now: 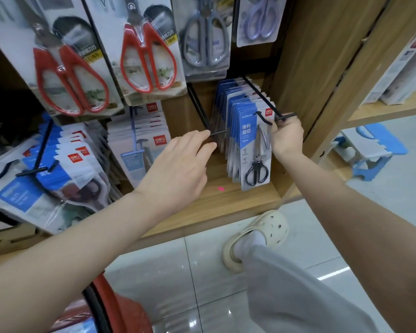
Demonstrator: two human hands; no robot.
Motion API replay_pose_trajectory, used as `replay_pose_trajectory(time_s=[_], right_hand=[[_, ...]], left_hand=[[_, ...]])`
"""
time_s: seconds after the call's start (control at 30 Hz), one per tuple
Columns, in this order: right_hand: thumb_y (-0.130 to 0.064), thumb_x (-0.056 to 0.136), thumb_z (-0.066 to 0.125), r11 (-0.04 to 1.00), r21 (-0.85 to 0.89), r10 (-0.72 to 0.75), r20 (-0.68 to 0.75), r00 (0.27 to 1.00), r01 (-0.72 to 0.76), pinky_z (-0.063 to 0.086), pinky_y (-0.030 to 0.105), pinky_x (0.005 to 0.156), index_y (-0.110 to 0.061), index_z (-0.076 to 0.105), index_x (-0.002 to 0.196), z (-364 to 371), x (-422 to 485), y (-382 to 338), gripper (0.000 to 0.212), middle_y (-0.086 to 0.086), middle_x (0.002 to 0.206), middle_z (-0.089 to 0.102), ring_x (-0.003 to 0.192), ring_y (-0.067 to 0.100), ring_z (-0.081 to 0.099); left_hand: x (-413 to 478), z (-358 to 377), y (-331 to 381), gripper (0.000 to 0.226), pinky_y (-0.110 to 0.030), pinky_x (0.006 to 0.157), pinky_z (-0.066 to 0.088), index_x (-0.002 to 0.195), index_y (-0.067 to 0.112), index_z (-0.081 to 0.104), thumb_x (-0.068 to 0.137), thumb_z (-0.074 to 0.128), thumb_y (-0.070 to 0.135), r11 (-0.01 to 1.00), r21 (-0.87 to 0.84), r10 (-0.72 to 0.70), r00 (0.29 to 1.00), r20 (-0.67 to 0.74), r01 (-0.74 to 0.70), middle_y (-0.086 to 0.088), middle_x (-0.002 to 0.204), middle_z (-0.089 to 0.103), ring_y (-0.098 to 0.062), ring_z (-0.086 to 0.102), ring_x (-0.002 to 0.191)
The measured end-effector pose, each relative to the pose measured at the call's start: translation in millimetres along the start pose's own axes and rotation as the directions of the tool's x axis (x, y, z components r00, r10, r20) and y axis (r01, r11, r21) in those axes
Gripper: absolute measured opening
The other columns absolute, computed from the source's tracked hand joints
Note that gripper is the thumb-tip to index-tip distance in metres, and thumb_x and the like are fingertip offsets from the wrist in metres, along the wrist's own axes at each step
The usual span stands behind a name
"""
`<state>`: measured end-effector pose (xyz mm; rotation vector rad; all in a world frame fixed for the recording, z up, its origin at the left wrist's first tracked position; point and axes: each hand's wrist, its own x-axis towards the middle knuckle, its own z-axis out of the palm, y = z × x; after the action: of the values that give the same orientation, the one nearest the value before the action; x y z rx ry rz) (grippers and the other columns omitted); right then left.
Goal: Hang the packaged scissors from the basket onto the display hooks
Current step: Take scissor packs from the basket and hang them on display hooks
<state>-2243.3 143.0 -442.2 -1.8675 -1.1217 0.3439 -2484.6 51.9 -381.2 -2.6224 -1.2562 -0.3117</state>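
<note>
A shop: carded scissors (256,150) hang in rows on display hooks (264,99) in wooden shelving (322,56) above tiled floor (178,272).

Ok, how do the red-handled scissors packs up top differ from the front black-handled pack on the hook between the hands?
The red-handled scissors pack looks much larger than the black-handled scissors pack. The red pack has big teardrop handle loops; the black one has small oval loops. The red pack's card is grey, the black pack's blue and white. Both hang handles down on black hooks.
</note>
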Motion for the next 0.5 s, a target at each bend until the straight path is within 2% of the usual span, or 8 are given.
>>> replay_pose_trajectory(time_s=[0.1,0.17,0.23,0.27,0.3,0.37,0.43,0.5], right_hand=[[-0.029,0.101,0.039,0.952,-0.292,-0.059,0.116,0.992,0.091,0.037,0.031,0.08,-0.004,0.055,0.119,-13.1,-29.0,-6.2,0.034,0.016,0.122,0.053,0.111,0.032,0.051],[-0.029,0.101,0.038,0.842,-0.47,-0.163,0.247,0.955,0.265,0.037,0.032,0.078,-0.005,0.053,0.12,-25.8,-54.0,-14.7,0.034,0.016,0.12,0.051,0.109,0.032,0.05],[-0.021,0.099,0.045,0.699,-0.564,-0.242,0.392,0.888,0.439,0.045,0.036,0.08,-0.006,0.052,0.12,-36.4,-80.1,-25.5,0.026,0.015,0.119,0.05,0.109,0.03,0.049],[-0.019,0.099,0.047,0.633,-0.573,-0.286,0.451,0.845,0.52,0.047,0.036,0.08,-0.007,0.053,0.119,-39.8,-92.8,-31.4,0.024,0.014,0.119,0.05,0.11,0.029,0.048],[-0.022,0.099,0.046,0.608,-0.555,-0.326,0.477,0.817,0.567,0.046,0.035,0.077,-0.008,0.053,0.117,-41.6,-105.2,-37.5,0.024,0.012,0.118,0.051,0.11,0.027,0.049],[-0.032,0.1,0.04,0.629,-0.483,-0.383,0.49,0.783,0.61,0.043,0.033,0.073,-0.01,0.054,0.114,-42.5,-131.4,-56.5,0.029,0.009,0.113,0.053,0.107,0.025,0.051],[-0.034,0.1,0.04,0.602,-0.426,-0.431,0.539,0.724,0.675,0.045,0.037,0.076,-0.012,0.055,0.113,-37.7,-159.9,-76.9,0.03,0.007,0.111,0.054,0.104,0.024,0.052],[-0.032,0.099,0.044,0.571,-0.34,-0.501,0.577,0.645,0.747,0.045,0.038,0.075,-0.012,0.056,0.111,-30.7,-191.6,-97.5,0.027,0.007,0.106,0.055,0.102,0.026,0.053]], left_hand=[[-12.3,-8.7,-1.9,0.038,-0.042,0.086,0.049,0.112,0.003,0.063,0.075,0.07,0.009,1.0,-0.005,0.015,1.0,-0.017,-0.015,-0.016,0.109,0.063,-0.033,0.061,0.101],[-27.7,-16.4,-4.5,0.03,-0.04,0.076,0.049,0.104,0.003,0.065,0.075,0.069,0.011,1.0,0.005,0.029,0.999,-0.035,-0.029,-0.013,0.093,0.064,-0.032,0.061,0.087],[-49.4,-25.7,-7.3,0.018,-0.037,0.067,0.047,0.092,0.005,0.064,0.075,0.066,0.012,0.999,0.01,0.033,0.998,-0.048,-0.033,-0.01,0.08,0.061,-0.03,0.059,0.075],[-62.7,-31.2,-9.2,0.011,-0.036,0.063,0.045,0.086,0.007,0.063,0.077,0.061,0.014,0.999,0.011,0.032,0.998,-0.046,-0.031,-0.009,0.076,0.059,-0.029,0.058,0.071],[-77.0,-37.0,-11.3,0.011,-0.036,0.06,0.044,0.082,0.008,0.061,0.078,0.054,0.016,1.0,0.014,0.026,0.999,-0.036,-0.026,-0.008,0.074,0.057,-0.028,0.057,0.068],[-109.0,-47.5,-17.4,0.021,-0.037,0.059,0.039,0.08,0.01,0.059,0.08,0.042,0.022,0.999,0.046,0.003,1.0,-0.008,-0.003,-0.007,0.072,0.055,-0.028,0.054,0.066],[-146.0,-56.1,-26.3,0.023,-0.036,0.062,0.034,0.081,0.01,0.06,0.081,0.042,0.023,0.997,0.061,-0.037,0.999,0.001,0.037,-0.007,0.073,0.055,-0.028,0.053,0.067],[-186.5,-63.4,-36.9,0.022,-0.037,0.065,0.036,0.084,0.011,0.061,0.083,0.044,0.025,0.994,0.056,-0.099,0.995,0.019,0.098,-0.006,0.075,0.055,-0.028,0.053,0.07]])
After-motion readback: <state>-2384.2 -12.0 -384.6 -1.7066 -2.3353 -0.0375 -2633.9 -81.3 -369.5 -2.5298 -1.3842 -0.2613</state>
